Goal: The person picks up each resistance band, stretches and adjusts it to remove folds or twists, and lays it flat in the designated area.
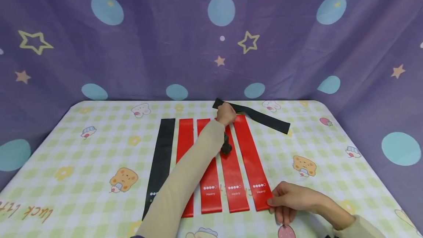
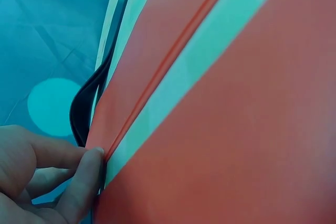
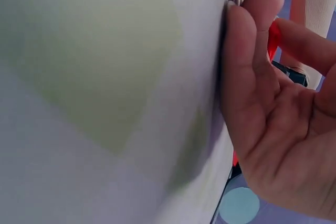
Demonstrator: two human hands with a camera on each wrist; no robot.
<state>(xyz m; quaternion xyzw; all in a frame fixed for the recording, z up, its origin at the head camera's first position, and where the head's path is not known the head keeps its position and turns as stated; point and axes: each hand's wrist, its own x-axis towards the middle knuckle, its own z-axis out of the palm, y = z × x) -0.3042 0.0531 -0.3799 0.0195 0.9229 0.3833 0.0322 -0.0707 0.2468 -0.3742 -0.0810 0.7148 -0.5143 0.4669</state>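
Several flat red resistance bands (image 1: pixel 210 173) marked "Heavy" lie side by side, with a black resistance band (image 1: pixel 162 153) to their left. At the far end of the row my left hand (image 1: pixel 226 114) pinches the top corner of the rightmost red band (image 1: pixel 252 153); in the left wrist view, thumb and forefinger meet at its edge. My right hand (image 1: pixel 290 199) holds the same band's near right corner between thumb and forefinger. In the right wrist view, the other fingers of the right hand (image 3: pixel 273 108) rest beside the tablecloth and a little red shows behind them.
Another black band (image 1: pixel 264 116) lies slantwise and slightly buckled behind the row, with its left end by my left hand. The table carries a green checked cloth (image 1: pixel 82 179) with cartoon prints. A purple curtain (image 1: pixel 148 47) hangs behind the table.
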